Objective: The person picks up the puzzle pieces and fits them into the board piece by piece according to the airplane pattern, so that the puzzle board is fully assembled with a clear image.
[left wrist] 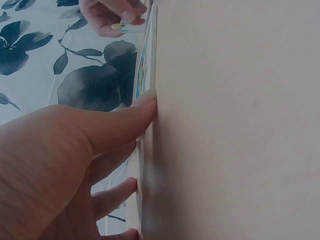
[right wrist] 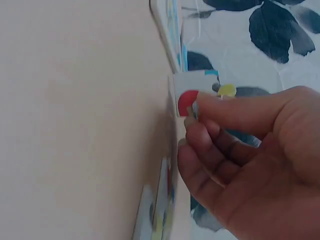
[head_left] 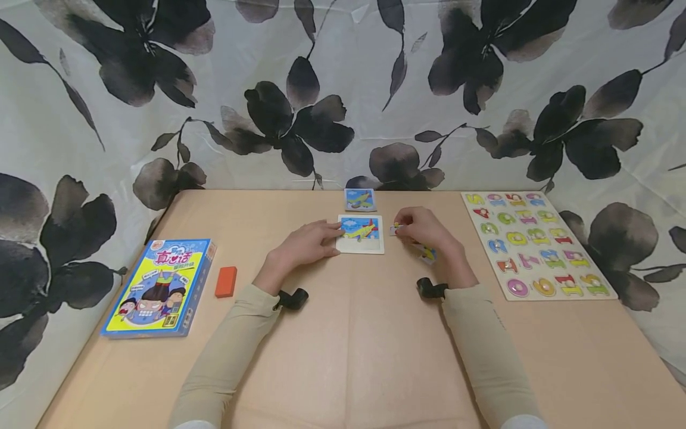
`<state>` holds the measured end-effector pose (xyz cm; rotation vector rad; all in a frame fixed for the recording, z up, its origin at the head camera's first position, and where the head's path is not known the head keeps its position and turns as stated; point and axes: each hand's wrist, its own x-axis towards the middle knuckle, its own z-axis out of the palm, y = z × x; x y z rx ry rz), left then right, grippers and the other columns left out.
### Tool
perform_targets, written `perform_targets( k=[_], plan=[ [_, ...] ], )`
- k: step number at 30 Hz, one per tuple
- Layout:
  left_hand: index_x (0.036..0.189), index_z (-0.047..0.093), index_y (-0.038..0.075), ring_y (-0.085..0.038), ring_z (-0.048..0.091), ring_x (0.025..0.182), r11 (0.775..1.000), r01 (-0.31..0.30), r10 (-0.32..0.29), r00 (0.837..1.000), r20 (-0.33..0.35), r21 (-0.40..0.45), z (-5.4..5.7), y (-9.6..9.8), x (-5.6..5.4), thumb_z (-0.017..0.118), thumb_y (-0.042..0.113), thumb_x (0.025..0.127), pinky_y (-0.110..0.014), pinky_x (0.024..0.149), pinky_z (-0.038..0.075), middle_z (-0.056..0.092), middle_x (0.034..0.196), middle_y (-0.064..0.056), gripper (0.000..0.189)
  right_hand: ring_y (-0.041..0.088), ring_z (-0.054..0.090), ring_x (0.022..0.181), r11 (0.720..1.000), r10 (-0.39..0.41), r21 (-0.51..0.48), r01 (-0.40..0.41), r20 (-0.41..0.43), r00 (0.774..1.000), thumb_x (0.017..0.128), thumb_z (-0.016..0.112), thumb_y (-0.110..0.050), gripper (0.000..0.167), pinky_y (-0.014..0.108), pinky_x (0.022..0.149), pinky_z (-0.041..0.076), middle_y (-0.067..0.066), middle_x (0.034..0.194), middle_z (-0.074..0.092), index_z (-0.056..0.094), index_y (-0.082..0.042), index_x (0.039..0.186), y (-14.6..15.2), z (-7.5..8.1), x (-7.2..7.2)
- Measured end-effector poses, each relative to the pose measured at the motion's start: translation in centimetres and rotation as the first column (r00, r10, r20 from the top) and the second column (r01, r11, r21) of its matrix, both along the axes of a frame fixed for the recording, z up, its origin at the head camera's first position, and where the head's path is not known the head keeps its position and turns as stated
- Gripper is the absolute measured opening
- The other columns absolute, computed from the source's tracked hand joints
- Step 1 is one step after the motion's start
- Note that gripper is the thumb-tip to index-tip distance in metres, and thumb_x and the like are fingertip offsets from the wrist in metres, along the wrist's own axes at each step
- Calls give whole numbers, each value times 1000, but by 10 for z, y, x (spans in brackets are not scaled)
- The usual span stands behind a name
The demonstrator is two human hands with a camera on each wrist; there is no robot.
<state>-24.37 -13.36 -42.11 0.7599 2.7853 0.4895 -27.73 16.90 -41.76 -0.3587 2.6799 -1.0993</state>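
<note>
A small white-framed puzzle board (head_left: pixel 362 246) with a yellow airplane on blue lies before me. My left hand (head_left: pixel 308 244) rests at its left side, with the thumb (left wrist: pixel 142 107) touching the near corner and the other fingers spread and mostly straight. To the board's right, my right hand (head_left: pixel 426 227) pinches a puzzle piece (right wrist: pixel 189 81) between thumb and fingertips. The piece is pale, with a red round patch and a bit of blue at one corner. Under the right wrist, more colourful puzzle pieces (head_left: pixel 428 255) lie on the table, partly hidden by the hand.
Behind the board sits a picture card (head_left: pixel 359 201) with a similar airplane. A blue and yellow box (head_left: pixel 158 289) and an orange-red block (head_left: pixel 226 282) lie to the left. At right is a large sheet (head_left: pixel 536 244) of colourful shapes. Floral cloth (head_left: pixel 375 89) hangs behind the table.
</note>
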Motion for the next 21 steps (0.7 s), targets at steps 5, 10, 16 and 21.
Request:
perform_targets(
  k=[5, 10, 16, 21],
  plan=[
    [147, 50, 18, -32, 29, 152, 1000, 5, -5, 1000, -4, 5, 1, 1, 0, 66, 35, 95, -51, 122, 26, 41, 158, 1, 57, 22, 53, 77, 998, 40, -45, -39, 23, 999, 93, 63, -11, 11, 26, 64, 43, 9, 89, 62, 70, -4, 98, -17, 5, 5],
    [147, 51, 18, -32, 29, 151, 1000, 4, -4, 1000, -8, 6, 0, 0, -1, 66, 35, 95, -53, 121, 27, 41, 158, 1, 56, 21, 53, 78, 993, 84, -85, -82, 14, 996, 92, 65, -9, 9, 27, 66, 42, 9, 86, 62, 71, -2, 94, -40, 5, 9],
    [147, 51, 19, -32, 29, 151, 1000, -2, 2, 1000, -5, 4, -1, 1, -2, 66, 37, 95, -54, 121, 27, 40, 159, 3, 57, 18, 55, 77, 993, 87, -71, -89, -35, 996, 87, 73, -6, 11, 24, 67, 44, 9, 83, 63, 67, -1, 95, -66, 0, 12],
    [146, 52, 17, -34, 31, 150, 1000, 7, -7, 1000, -17, 19, 0, 1, -1, 67, 34, 95, -56, 119, 29, 42, 158, 0, 55, 15, 57, 68, 998, 34, -58, -36, -31, 999, 86, 74, -7, 10, 21, 61, 45, 8, 79, 65, 67, -2, 89, -82, -2, 16]
  ],
)
